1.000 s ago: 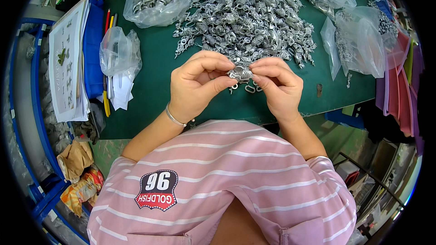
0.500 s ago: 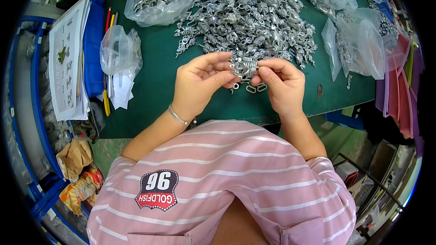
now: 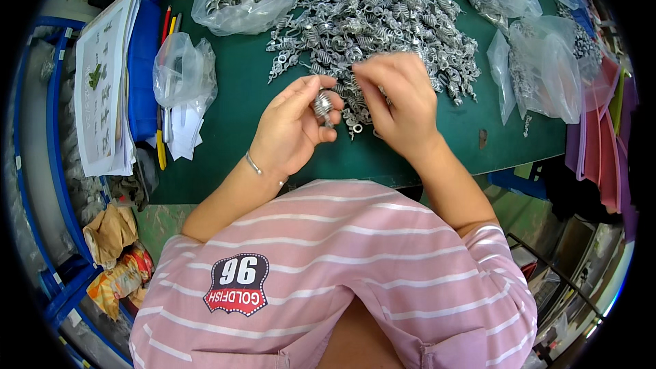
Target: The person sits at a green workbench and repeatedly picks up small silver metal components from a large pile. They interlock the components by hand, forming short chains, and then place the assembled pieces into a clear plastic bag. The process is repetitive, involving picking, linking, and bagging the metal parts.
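Coil (image 3: 323,105), head view: silvery, ribbed and small, it is in your left grip (image 3: 290,121), between the thumb and the bent fingers.
Left grip state: you have it closed on that coil, palm partly turned up, just beyond the front of your striped shirt (image 3: 328,260).
Right grip (image 3: 402,92): you hold it apart from the left one, to its right and a little farther out, over the near part of the pile (image 3: 383,20); it is blurred, so you cannot tell if its fingertips meet or hold anything.
Pile: silvery metal pieces, heaped beyond both grips on the green tabletop (image 3: 519,143).
Small ring (image 3: 357,129): it lies between your grips, by the near edge of the pile.
Bracelet (image 3: 253,164): silvery, on the wrist just below your left grip.
Bag of rings (image 3: 222,20): clear plastic, beyond your left grip and to its left.
Crumpled bag (image 3: 176,72): clear, well left of your left grip.
Red pencil (image 3: 166,24): farther out, beyond that crumpled bag.
Right-hand bag (image 3: 550,72): clear plastic, well to the right of your right grip.
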`<action>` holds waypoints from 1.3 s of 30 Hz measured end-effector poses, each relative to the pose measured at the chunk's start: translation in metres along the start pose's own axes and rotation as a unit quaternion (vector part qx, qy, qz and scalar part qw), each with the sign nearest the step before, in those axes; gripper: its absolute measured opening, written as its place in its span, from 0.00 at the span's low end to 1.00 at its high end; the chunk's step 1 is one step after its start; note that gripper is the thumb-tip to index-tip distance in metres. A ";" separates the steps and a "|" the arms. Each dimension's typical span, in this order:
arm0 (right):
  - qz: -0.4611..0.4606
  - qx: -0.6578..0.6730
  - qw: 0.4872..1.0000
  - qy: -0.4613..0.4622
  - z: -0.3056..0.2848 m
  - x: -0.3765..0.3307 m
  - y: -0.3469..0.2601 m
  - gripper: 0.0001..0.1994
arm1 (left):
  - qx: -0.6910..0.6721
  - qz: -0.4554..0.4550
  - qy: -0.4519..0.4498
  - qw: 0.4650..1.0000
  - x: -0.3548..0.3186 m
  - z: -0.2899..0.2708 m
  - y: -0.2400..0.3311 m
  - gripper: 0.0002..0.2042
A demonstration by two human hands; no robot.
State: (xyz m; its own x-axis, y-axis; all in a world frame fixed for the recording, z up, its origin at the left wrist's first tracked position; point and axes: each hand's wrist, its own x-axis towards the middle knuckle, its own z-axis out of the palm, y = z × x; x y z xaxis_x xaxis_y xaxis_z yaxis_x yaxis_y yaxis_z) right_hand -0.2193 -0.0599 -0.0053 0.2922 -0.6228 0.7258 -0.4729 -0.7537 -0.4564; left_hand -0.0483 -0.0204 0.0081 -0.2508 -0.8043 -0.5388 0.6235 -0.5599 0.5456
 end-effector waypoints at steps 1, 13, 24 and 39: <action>0.035 -0.046 0.998 -0.020 0.006 0.007 0.004 0.10 | 0.004 0.007 -0.002 1.000 0.000 0.000 0.001 0.10; 0.334 0.347 0.876 0.012 -0.015 -0.011 -0.016 0.09 | 0.067 0.049 -0.045 0.995 0.002 0.001 0.001 0.12; 0.313 0.364 0.877 0.015 -0.018 -0.022 -0.024 0.11 | 0.098 0.058 -0.070 0.991 -0.002 -0.003 -0.003 0.08; 0.373 0.421 0.827 0.014 -0.025 -0.029 -0.024 0.08 | 0.106 0.099 -0.075 0.987 -0.003 -0.002 -0.001 0.09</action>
State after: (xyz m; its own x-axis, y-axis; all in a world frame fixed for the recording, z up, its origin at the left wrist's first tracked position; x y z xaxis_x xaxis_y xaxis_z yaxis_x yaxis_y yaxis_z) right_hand -0.2375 -0.0182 -0.0027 0.1545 -0.9842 0.0868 0.2364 -0.0485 -0.9704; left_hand -0.0471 -0.0166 0.0082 -0.2562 -0.9138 -0.3152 0.5064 -0.4046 0.7615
